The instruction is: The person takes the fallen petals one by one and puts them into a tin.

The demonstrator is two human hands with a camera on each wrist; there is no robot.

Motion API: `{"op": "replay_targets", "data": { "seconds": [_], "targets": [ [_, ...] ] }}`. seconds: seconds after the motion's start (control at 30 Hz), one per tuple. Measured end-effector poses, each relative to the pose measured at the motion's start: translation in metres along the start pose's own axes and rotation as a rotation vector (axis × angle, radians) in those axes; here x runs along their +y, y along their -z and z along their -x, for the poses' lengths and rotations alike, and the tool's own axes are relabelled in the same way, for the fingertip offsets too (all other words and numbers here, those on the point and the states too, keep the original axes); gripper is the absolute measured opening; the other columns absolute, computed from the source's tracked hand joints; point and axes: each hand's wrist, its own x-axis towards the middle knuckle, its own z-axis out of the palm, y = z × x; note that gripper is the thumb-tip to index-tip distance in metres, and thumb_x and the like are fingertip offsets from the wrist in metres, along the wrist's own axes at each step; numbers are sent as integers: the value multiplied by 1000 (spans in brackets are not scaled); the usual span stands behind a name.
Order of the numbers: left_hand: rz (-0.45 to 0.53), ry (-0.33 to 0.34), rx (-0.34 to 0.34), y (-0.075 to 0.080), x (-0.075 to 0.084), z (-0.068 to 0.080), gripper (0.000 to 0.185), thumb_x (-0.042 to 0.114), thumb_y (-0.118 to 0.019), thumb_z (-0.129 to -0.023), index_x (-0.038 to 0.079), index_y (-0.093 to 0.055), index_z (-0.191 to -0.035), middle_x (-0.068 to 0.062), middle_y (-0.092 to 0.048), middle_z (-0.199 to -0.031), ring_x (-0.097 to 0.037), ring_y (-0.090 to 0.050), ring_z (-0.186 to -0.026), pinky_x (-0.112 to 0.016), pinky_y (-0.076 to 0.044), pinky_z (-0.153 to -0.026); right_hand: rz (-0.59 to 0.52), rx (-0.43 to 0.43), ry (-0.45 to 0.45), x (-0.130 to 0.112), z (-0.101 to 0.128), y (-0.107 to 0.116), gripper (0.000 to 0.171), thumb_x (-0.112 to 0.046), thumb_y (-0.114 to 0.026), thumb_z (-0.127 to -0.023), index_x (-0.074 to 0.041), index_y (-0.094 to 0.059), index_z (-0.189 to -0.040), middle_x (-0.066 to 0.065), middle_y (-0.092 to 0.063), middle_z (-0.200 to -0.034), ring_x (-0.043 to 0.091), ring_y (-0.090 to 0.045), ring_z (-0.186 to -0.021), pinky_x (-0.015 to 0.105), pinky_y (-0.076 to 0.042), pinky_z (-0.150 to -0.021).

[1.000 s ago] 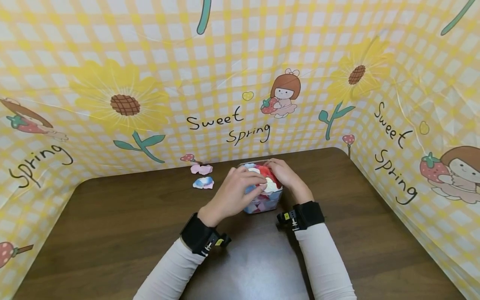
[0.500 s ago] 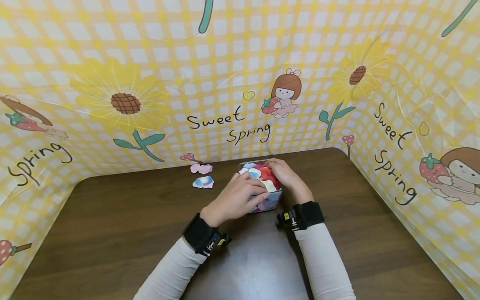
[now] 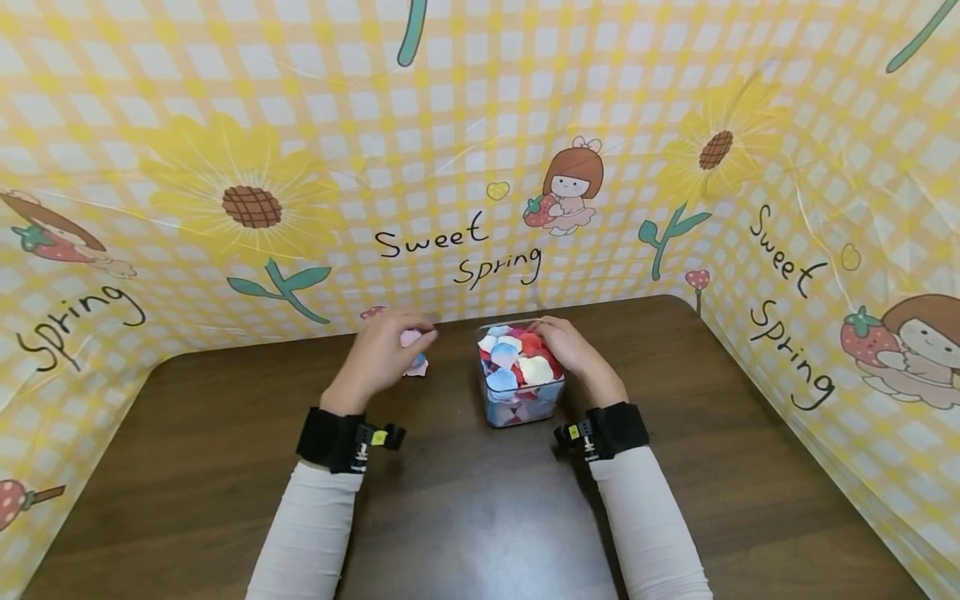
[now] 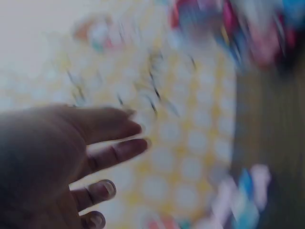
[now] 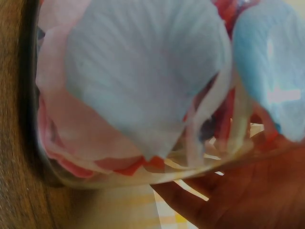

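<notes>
A clear square plastic box [image 3: 525, 410] full of artificial petals stands on the table; blue, white, pink and red petals [image 3: 505, 355] fill it to the rim. My right hand [image 3: 566, 346] holds the box at its back right corner; in the right wrist view, its fingers show partly through the clear wall. My left hand [image 3: 378, 354] is away to the left, above the loose petals, partly covering a pink petal [image 3: 409, 337] and a blue and pink petal [image 3: 417, 367]. In the blurred left wrist view, the left hand's fingers [image 4: 119, 151] are spread and hold nothing.
The dark wooden table [image 3: 202, 467] has rounded back corners. A yellow checked cloth [image 3: 450, 108] printed with flowers and lettering rises behind it and along both sides. Each wrist wears a black strap with a small camera.
My left hand has left the top of the box and moved left to the loose petals, uncovering the petals in the box. My right hand has stayed at the box.
</notes>
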Motion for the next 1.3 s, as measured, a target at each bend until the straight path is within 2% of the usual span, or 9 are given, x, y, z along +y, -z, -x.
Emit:
{"op": "replay_targets", "data": {
  "seconds": [0.13,0.3,0.4,0.53,0.63,0.77,0.9,1.07,1.3],
  "targets": [
    [-59,138,-91,-6,-41,7,22,15,-77,-93,7,-77,-113,-12,-72,-119,-35,-66,-111,-57,-43,-96,7,-4,0,1,3,1,43,-21,-34,-107,4,-62,-129,22,-56,-137,35,-50,-125,52,-37,-109],
    [-141,196,-175,-23,-63,10,30,16,-81,-87,8,-77,-116,-13,-72,-121,-38,-64,-113,-62,-36,-96,17,0,8,2,2,1,43,-21,-33,-107,4,-62,-128,22,-56,-136,34,-50,-124,51,-37,-109],
    [-173,187,-159,-28,-65,10,22,16,-79,-89,8,-79,-110,-12,-74,-114,-37,-66,-109,-60,-39,-92,14,0,9,2,2,1,43,-21,-33,-107,4,-61,-127,22,-55,-135,34,-50,-123,51,-37,-109],
    [-183,184,-103,-30,-65,11,14,14,-76,-92,9,-81,-104,-11,-76,-110,-36,-67,-108,-59,-40,-96,16,1,5,2,1,0,43,-21,-33,-107,4,-61,-127,22,-55,-135,35,-49,-123,52,-37,-109],
    [-167,190,-85,-32,-64,11,17,15,-75,-93,7,-80,-107,-11,-76,-110,-35,-67,-109,-60,-39,-99,19,2,2,1,1,0,43,-21,-34,-106,3,-62,-127,21,-56,-135,34,-50,-123,51,-37,-108],
    [-153,202,-138,-37,-66,12,27,18,-75,-94,5,-75,-118,-13,-74,-116,-36,-66,-111,-62,-38,-97,16,1,1,1,1,-1,42,-22,-35,-105,3,-62,-126,21,-57,-135,34,-51,-122,50,-39,-107],
    [-135,206,-167,-42,-70,12,27,19,-76,-93,6,-75,-116,-13,-73,-117,-37,-65,-110,-63,-39,-94,16,-2,5,0,1,-1,43,-21,-34,-106,3,-62,-127,21,-56,-135,33,-50,-122,50,-38,-107],
    [-94,188,-109,-43,-75,12,16,21,-75,-94,10,-79,-105,-9,-75,-107,-33,-68,-103,-60,-42,-94,12,-5,9,0,1,0,43,-20,-33,-107,4,-61,-128,22,-55,-136,34,-50,-123,51,-37,-109],
    [-125,182,-29,-38,-76,13,20,17,-63,-101,4,-77,-108,-14,-75,-103,-36,-69,-95,-54,-47,-86,19,-5,21,0,0,1,43,-21,-33,-107,4,-61,-128,22,-55,-136,34,-50,-124,52,-37,-108]
  ]
}}
